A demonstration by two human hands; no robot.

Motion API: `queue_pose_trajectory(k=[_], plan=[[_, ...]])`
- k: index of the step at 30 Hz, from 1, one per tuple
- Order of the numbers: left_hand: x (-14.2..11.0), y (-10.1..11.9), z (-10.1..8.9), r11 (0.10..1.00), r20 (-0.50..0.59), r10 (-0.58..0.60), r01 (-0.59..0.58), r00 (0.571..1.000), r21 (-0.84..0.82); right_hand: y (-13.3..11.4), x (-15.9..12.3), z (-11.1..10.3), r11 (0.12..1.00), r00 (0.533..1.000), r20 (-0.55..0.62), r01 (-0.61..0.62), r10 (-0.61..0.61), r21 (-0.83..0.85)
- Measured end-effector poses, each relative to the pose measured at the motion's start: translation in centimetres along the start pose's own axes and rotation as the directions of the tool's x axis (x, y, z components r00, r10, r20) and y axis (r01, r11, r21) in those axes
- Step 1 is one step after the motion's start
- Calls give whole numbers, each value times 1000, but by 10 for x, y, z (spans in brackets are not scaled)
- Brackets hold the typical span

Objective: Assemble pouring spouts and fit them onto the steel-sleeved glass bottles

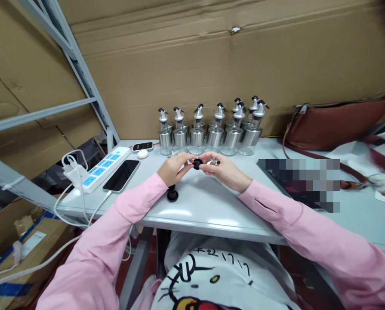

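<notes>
Over the table, my left hand (pixel 176 168) pinches the edge of a small round black stopper (pixel 197 163) between thumb and fingers. My right hand (pixel 227 171) is closed around a silver pourer spout (pixel 214 162) with a dark tip, and its fingertips also touch the black stopper. Whether stopper and spout are joined cannot be made out, since fingers cover the space between. Below my left wrist, another black stopper (pixel 172 195) rests on the table, partly hidden. Several glass-and-steel oil bottles (pixel 197 137) with pourer spouts stand in rows behind my hands.
On the left of the table (pixel 192 213) lie a power strip (pixel 106 165), a phone (pixel 121 175) with a cable, a small black-screened device (pixel 143 147) and a white round object (pixel 143 154). A brown bag (pixel 340 122) and a dark blurred-out flat item (pixel 295 183) occupy the right. Cardboard (pixel 192 64) walls the back.
</notes>
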State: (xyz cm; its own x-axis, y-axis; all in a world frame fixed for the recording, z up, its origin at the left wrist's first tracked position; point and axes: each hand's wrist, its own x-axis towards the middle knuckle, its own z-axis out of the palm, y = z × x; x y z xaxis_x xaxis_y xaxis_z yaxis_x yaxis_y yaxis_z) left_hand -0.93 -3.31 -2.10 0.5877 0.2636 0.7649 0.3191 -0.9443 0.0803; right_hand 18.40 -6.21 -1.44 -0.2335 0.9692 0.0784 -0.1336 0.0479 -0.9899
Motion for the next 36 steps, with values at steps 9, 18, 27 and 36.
queue_pose_trajectory(k=[9, 18, 27, 36], plan=[[-2, -4, 0, 1000, 14, 12, -12, 1000, 27, -2, 2, -2, 997, 999, 1, 39, -39, 61], [1, -1, 1, 999, 14, 12, -12, 1000, 38, -6, 3, 5, 964, 995, -90, 60, -38, 258], [0, 2, 3, 1000, 31, -11, 11, 999, 15, 0, 8, -2, 968, 967, -190, 200, -169, 155], [-2, 1, 7, 1000, 7, 10, -10, 1000, 13, 2, 6, -1, 983, 977, -164, 155, -138, 97]])
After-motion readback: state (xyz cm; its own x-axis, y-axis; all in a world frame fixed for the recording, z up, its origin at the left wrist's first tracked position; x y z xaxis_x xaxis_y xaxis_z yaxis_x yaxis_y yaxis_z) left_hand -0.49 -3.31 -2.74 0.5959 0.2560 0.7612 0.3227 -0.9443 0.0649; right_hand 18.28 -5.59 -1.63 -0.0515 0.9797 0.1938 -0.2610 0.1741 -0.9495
